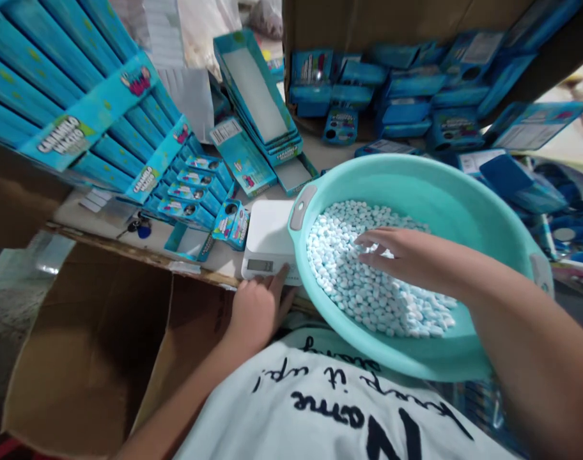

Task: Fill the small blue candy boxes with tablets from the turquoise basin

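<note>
- Head view, left hand: I have the left hand (257,306) at the tabletop's (227,259) front edge, its index finger extended onto the white scale (272,223) beside the display (260,265). Finger and thumb are apart; nothing is gripped. The display digits are too small to read.
- Head view, right hand: I have the right hand (392,249) inside the turquoise tub (464,198), at the heap of pale blue and white pieces (349,281). Thumb and fingers are apart; I cannot tell whether a piece lies between them.
- Tub position: right of the scale, its left handle reaching the scale's right side; its near rim extends past the front edge, against the printed shirt (330,409).
- Left of scale: a pair of small blue boxes (231,223) stands just beside it, limiting access there. Next comes an open blue tray (183,239) at the front edge.
- Left end: large display boxes (61,83) lean at a tilt, with rows of small boxes (193,191) at their right. A small blue disc (144,230) lies near the front edge.
- Rear: stacked open trays (256,96) stand behind the scale; a carton (339,25) of blue packs (406,108) blocks the area behind the tub.
- Below the front edge: an open cardboard box (85,332).
</note>
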{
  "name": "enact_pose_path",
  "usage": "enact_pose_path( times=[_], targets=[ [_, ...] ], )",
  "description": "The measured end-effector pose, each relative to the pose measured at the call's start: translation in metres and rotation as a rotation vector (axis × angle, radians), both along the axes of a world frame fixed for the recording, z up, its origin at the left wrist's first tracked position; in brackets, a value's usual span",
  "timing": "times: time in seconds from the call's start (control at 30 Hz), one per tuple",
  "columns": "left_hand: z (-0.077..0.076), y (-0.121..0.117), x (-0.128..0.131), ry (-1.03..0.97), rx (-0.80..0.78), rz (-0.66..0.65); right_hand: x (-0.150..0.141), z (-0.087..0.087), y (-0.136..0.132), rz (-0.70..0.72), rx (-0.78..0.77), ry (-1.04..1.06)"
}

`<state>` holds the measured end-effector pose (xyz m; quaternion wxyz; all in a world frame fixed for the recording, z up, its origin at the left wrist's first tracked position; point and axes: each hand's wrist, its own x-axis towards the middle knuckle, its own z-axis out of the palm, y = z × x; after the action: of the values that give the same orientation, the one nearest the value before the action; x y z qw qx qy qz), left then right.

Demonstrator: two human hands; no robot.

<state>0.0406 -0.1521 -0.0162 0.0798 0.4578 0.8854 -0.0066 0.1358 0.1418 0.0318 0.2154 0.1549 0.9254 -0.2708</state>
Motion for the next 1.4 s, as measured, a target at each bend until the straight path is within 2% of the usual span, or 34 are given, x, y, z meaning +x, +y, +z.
enact_pose_path(
  times=[0.1,0.27,0.4,0.53,0.6,0.63,0.7,0.8,0.83,0.9,1.0,1.07,1.23,1.4],
  targets=[
    [0.004,0.002,0.005,-0.001,-0.040,-0.013,0.000,0.003,-0.001,0.014,0.005,0.003],
    [0.008,0.008,0.013,-0.029,-0.127,0.044,-0.001,0.004,0.001,0.008,0.011,-0.051],
    [0.007,0.010,0.007,-0.053,-0.074,0.009,0.003,-0.003,0.004,0.017,0.018,-0.020],
    [0.006,0.008,0.002,-0.120,-0.024,0.006,0.005,-0.003,0.005,-0.033,0.002,-0.046],
    [0.006,0.004,0.001,-0.144,0.051,0.036,0.003,0.000,0.005,-0.044,0.014,-0.026],
    [0.007,0.002,0.000,-0.143,0.136,0.070,0.003,0.001,0.005,-0.047,0.022,-0.014],
    [0.009,-0.005,-0.005,-0.080,0.400,0.166,0.002,0.003,0.005,-0.053,0.035,-0.006],
    [0.015,-0.014,-0.027,0.167,0.757,0.291,0.001,0.006,0.005,-0.063,0.044,-0.016],
    [0.018,-0.015,-0.037,0.235,0.794,0.311,0.001,0.007,0.005,-0.066,0.041,-0.017],
    [0.022,-0.015,-0.058,0.258,0.730,0.359,0.001,0.008,0.005,-0.071,0.028,-0.016],
    [0.026,-0.008,-0.084,0.112,0.539,0.499,0.001,0.009,0.004,-0.078,0.002,-0.016],
    [0.028,-0.004,-0.095,0.064,0.522,0.578,0.000,0.010,0.004,-0.075,-0.003,-0.012],
    [0.031,-0.004,-0.103,0.156,0.720,0.587,0.000,0.013,0.005,-0.088,-0.003,-0.022],
    [0.033,0.000,-0.094,0.063,1.063,0.458,0.003,0.014,0.006,-0.103,0.005,-0.025]
  ],
)
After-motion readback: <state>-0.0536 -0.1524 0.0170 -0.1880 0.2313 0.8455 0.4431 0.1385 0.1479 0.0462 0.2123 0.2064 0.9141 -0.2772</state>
